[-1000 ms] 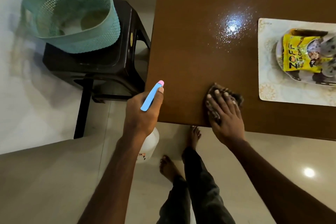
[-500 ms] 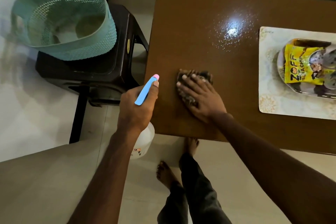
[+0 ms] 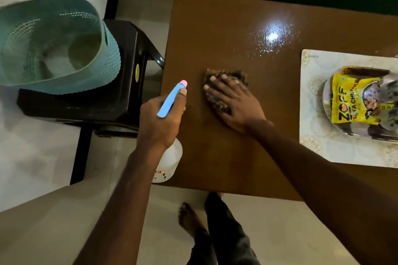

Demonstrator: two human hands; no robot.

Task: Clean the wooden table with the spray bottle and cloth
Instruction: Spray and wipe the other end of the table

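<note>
Left hand point(image 3: 160, 121): we see it gripping the spray bottle point(image 3: 169, 158).
Right hand point(image 3: 235, 104): spread, pressing cloth point(image 3: 233, 74); table point(image 3: 215, 28) beyond perhaps wet.

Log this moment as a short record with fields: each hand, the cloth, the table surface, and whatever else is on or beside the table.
left hand: grips the spray bottle near its blue top, at the table's left edge
right hand: flat, fingers spread, pressing the cloth on the wooden table
cloth: dark, bunched, mostly under the right hand
table surface: droplets glinting beyond the cloth
on table: placemat at right, yellow packet lying over it
beside table: teal basket on a dark stool
</note>
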